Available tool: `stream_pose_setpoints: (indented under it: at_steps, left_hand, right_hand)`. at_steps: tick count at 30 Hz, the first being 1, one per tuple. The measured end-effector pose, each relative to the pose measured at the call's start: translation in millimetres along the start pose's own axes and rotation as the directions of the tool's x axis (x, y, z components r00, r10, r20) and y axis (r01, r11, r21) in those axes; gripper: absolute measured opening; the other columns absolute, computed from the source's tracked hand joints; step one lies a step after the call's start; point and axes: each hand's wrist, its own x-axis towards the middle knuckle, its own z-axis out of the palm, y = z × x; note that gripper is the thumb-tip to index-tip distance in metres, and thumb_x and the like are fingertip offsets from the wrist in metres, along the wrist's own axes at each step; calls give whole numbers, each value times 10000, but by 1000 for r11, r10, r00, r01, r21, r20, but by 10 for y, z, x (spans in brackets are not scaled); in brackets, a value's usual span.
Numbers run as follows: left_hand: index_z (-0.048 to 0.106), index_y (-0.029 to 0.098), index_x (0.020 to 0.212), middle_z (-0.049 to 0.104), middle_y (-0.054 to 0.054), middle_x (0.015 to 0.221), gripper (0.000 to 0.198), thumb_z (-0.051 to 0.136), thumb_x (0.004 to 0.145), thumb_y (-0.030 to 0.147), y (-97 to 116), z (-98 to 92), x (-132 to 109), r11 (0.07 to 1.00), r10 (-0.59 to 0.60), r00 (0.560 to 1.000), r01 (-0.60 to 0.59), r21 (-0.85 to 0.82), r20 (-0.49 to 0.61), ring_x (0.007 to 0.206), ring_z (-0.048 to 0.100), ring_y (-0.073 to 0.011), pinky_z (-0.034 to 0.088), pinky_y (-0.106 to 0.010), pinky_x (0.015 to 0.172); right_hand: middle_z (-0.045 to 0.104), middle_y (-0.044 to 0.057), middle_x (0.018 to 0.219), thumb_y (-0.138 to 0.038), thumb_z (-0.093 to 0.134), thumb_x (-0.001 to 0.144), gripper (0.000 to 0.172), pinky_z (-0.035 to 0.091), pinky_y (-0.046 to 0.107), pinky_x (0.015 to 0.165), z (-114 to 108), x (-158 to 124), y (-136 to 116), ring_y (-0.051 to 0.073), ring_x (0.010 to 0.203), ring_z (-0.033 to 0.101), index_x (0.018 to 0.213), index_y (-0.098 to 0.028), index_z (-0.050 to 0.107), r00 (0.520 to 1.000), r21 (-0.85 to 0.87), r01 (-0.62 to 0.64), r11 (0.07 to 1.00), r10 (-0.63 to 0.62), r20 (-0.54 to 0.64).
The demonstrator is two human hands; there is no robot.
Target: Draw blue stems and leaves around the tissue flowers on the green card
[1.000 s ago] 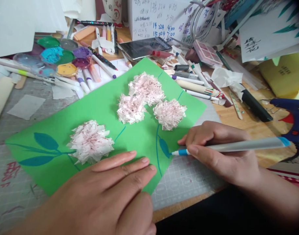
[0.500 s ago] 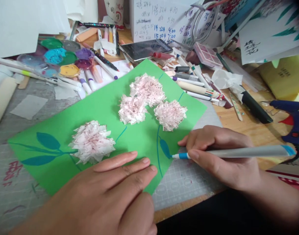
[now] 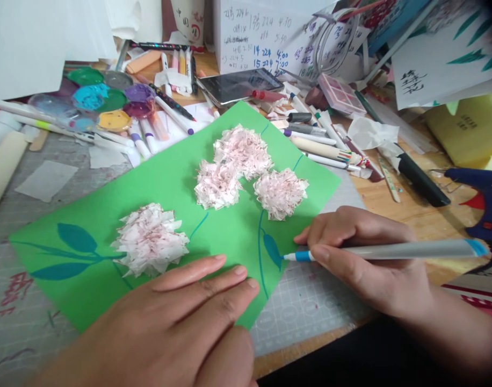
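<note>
A sheet of green paper [image 3: 230, 242] lies at an angle under my hands. Several ruffled pale pink paper flowers [image 3: 151, 239] stand up from it, with blue stems and leaves drawn around them. My left hand [image 3: 189, 317] rests with its fingers stretched out, pressing the lower edge of the sheet. Pinched in my right hand [image 3: 362, 258] is a blue felt-tip pen [image 3: 407, 250], its white tip touching the end of a filled blue leaf [image 3: 272, 250] near the sheet's right edge.
A grey cutting mat [image 3: 310, 301] lies under the paper. Paint pots [image 3: 114, 121], many loose pens and a phone [image 3: 240, 85] crowd the far side. On the right are a blue hot glue gun [image 3: 479, 188] and a black marker [image 3: 423, 177].
The view has shifted very slightly. My right hand keeps the pen tip at the end of the leaf, and my left hand stays on the sheet.
</note>
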Motion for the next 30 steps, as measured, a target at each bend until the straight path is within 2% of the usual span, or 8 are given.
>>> stream_pose_setpoints:
  at_steps: [4, 8, 14, 19, 23, 30]
  left_hand:
    - [518, 211, 662, 702, -13, 1130, 172, 487, 822, 158, -3, 24, -25, 1000, -13, 1000, 13, -4, -8, 1135, 620, -178, 351, -354, 1155]
    - [521, 206, 679, 706, -19, 1109, 155, 484, 816, 145, 13, 23, -1, 1000, -17, 1000, 17, 4, 3, 1120, 624, -180, 351, -362, 1149]
    - [490, 210, 693, 713, -14, 1067, 173, 497, 866, 200, 22, -26, 49, 999, -22, 999, 21, 42, 24, 1099, 631, -161, 318, -335, 1161]
    - [477, 214, 708, 711, -13, 1078, 190, 527, 887, 252, 28, -42, 53, 999, -30, 999, 29, 34, 44, 1110, 628, -166, 305, -337, 1167]
    - [474, 217, 718, 713, -2, 1060, 196, 528, 899, 272, 34, -48, 72, 999, -46, 996, 44, 26, 74, 1105, 630, -167, 294, -337, 1171]
    - [487, 218, 731, 698, -10, 1120, 165, 514, 891, 253, 29, -29, 23, 999, -41, 995, 37, 37, 92, 1149, 606, -172, 286, -358, 1183]
  right_hand:
    - [580, -18, 654, -117, 651, 827, 161, 537, 330, 626, 8, -2, 22, 163, 654, 626, 727, -217, 573, 999, -46, -47, 998, 47, -16]
    - [580, -29, 667, -123, 657, 837, 153, 505, 316, 609, 13, -13, 21, 134, 609, 586, 760, -219, 564, 998, -63, -62, 996, 60, -37]
    - [573, -35, 632, -81, 648, 811, 180, 578, 356, 687, 9, -14, -7, 131, 598, 603, 729, -204, 546, 1000, 25, 16, 1000, -17, 20]
    - [604, -16, 643, -76, 663, 797, 175, 594, 352, 717, 8, 9, -12, 147, 646, 649, 732, -198, 557, 997, -58, 55, 997, -52, 50]
    - [613, -16, 623, -57, 637, 786, 188, 603, 373, 713, -6, 25, -33, 133, 577, 633, 709, -195, 536, 993, -46, 70, 996, -65, 101]
    - [605, -19, 622, -68, 645, 798, 178, 603, 366, 714, -8, 13, -14, 135, 596, 632, 720, -198, 552, 996, -46, 55, 997, -51, 80]
